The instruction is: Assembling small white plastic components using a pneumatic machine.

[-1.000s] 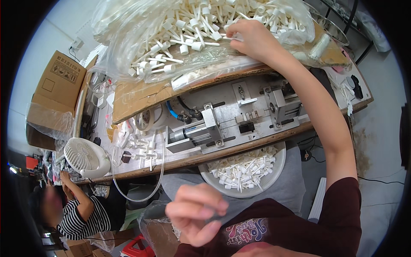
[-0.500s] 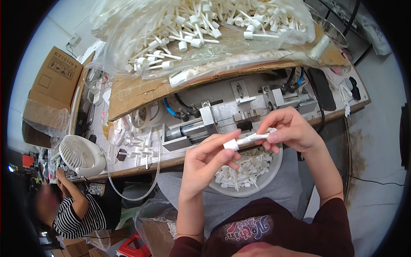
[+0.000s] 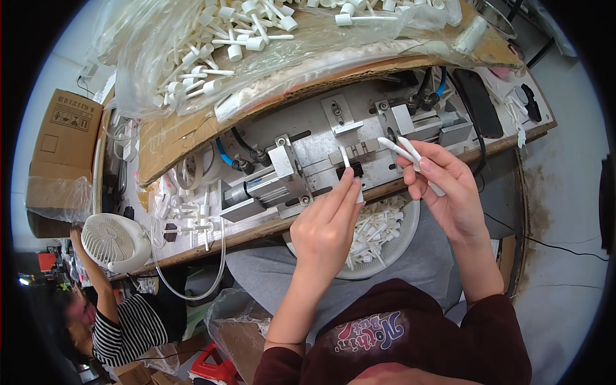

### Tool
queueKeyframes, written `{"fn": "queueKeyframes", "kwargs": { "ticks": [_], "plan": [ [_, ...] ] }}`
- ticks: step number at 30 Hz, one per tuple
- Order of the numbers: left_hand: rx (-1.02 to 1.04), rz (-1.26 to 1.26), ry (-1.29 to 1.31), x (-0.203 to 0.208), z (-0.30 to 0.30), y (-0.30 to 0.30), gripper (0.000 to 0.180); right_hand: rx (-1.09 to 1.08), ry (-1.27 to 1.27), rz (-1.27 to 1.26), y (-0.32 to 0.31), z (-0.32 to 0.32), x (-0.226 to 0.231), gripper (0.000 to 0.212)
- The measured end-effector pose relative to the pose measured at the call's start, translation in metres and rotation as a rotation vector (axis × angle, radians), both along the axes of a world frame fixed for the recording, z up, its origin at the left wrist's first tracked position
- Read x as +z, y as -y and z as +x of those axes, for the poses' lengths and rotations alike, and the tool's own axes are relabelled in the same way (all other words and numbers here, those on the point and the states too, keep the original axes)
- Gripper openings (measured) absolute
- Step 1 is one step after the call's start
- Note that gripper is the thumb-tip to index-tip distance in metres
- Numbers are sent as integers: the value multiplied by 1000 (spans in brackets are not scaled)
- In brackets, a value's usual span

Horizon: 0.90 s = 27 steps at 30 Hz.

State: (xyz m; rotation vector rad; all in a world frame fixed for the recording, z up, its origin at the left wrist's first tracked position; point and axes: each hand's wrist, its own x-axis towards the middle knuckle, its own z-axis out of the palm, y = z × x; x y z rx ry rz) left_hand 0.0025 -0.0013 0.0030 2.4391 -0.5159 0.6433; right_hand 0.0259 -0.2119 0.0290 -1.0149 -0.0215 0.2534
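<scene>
My left hand [image 3: 325, 228] is closed on a white capped stick [image 3: 346, 156], its thin stem pointing away from me at the small metal holder [image 3: 364, 150] between two metal cylinders. The fingers hide most of that stick's cap. Whether the stem touches the holder I cannot tell. To the right, my right hand [image 3: 450, 186] pinches two white plastic sticks [image 3: 396, 149], their rounded ends spread slightly apart and pointing up-left. Below both hands, a round white basket [image 3: 416, 224] holds several white capped pieces.
A cardboard sheet [image 3: 186, 142] above the machine bears a clear bag of capped sticks [image 3: 253, 43]. Left stand a white fan [image 3: 115, 242] and a carton [image 3: 61, 138]. A black phone [image 3: 478, 106] lies right. Another person in a striped shirt [image 3: 135, 324] sits at lower left.
My hands have parted. The left has moved forward to the metal holder with a capped stick; the right has drawn up and right with two sticks. The other person's arm has reached forward.
</scene>
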Motion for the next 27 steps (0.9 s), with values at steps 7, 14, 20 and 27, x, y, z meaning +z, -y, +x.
{"fn": "queueKeyframes", "kwargs": {
  "ticks": [7, 14, 20, 27],
  "plan": [
    [42, 151, 6, 8, 12, 5, 30, -155, 108, 3, -14, -9, -3, 37],
    [49, 144, 6, 7, 11, 4, 32, -252, 183, -45, -29, -8, -6, 34],
    [-94, -189, 78, 16, 3, 15, 44, -369, 499, -582, -45, -14, -13, 30],
    [-156, -316, -9, 20, -13, 18, 49, -304, 498, -481, -69, -28, -16, 33]
  ]
}}
